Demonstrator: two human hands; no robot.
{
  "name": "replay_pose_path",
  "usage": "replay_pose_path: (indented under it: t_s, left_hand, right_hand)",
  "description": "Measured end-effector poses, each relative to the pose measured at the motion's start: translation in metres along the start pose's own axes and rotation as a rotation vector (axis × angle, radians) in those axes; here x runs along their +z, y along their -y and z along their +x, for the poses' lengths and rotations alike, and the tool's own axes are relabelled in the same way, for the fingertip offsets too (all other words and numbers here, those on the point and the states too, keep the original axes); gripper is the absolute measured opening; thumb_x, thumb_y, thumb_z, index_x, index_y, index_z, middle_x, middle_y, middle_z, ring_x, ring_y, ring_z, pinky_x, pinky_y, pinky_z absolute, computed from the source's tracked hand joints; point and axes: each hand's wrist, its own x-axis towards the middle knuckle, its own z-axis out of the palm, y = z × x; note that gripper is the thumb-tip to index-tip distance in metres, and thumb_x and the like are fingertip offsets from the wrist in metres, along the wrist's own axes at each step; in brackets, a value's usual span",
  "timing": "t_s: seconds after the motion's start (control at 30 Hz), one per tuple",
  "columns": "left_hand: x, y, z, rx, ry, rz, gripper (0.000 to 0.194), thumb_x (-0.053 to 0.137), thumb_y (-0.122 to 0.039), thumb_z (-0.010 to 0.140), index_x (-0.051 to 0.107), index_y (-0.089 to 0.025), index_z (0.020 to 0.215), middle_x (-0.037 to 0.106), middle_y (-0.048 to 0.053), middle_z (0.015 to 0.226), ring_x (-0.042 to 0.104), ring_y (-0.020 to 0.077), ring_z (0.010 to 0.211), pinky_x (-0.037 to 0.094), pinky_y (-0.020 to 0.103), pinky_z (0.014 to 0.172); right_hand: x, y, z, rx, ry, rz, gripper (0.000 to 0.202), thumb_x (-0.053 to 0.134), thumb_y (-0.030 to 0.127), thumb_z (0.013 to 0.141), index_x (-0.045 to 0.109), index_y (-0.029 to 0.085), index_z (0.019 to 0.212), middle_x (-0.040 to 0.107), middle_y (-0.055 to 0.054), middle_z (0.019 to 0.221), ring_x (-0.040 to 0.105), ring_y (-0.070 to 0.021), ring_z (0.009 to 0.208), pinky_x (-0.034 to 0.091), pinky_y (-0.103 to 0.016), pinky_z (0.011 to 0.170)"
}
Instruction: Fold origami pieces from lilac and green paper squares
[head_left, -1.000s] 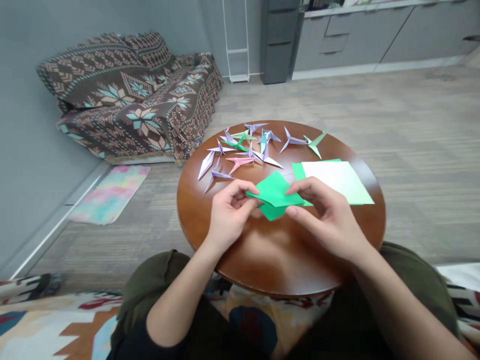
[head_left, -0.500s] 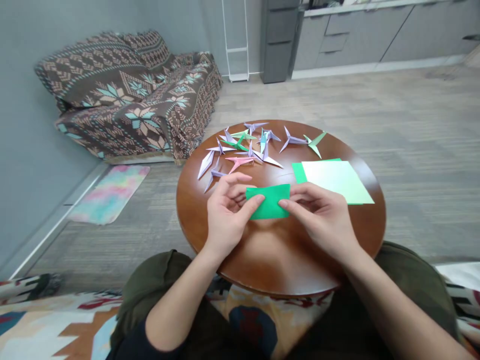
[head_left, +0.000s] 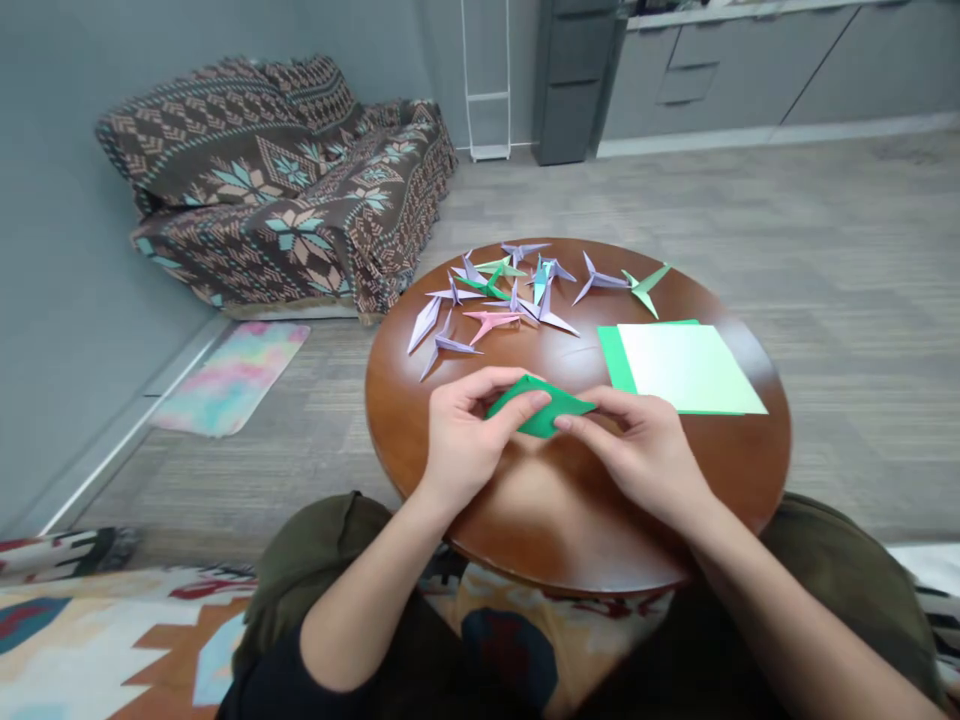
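Olive trousers (head_left: 319, 550) nearest, one knee either side of the round brown table (head_left: 562, 550), and over its near half, two busy hands! Left hand (head_left: 469, 430) has the green folded paper (head_left: 543, 422), thumb across its face, fingers tucked behind; right hand (head_left: 649, 450) pinches the right-hand end, so both grips are narrow, closed on the one piece. Just beyond the right hand, a pale sheet (head_left: 686, 365) lies over a green sheet (head_left: 615, 355) that peeks out at the left. Farther across, folded figures crowd together: a pink figure (head_left: 489, 322), purple figures (head_left: 450, 345), and, out right, a light green figure (head_left: 646, 288). Past them, a patterned sofa (head_left: 300, 225), then grey cabinets (head_left: 742, 80).
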Motion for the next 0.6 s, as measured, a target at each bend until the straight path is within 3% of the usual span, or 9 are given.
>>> replay_pose_path:
  t_s: [0.37,0.6]
  left_hand:
    - [0.0002,-0.0025,0.0024,-0.102,-0.043,-0.006,0.013,0.089,-0.028,0.073,0.082,-0.017,0.077,0.079,0.002,0.072,0.069,0.0142,0.063,0.059,0.023,0.060]
    - [-0.0008,0.0009,0.0024,-0.103,-0.048,-0.053,0.010,0.087,-0.028,0.077,0.083,-0.018,0.077,0.078,0.001,0.070,0.068,0.0121,0.061,0.057,0.020,0.057]
  right_hand:
    - [-0.0011,-0.0029,-0.0015,-0.005,0.041,-0.067,0.021,0.071,0.034,0.095,0.073,0.021,0.078,0.075,0.000,0.073,0.068,-0.0178,0.069,0.052,-0.027,0.066]
    - [-0.0026,-0.0021,-0.0010,-0.027,0.061,-0.102,0.022,0.071,0.031,0.094,0.070,0.020,0.075,0.073,0.001,0.070,0.066,-0.0170,0.068,0.049,-0.027,0.066]
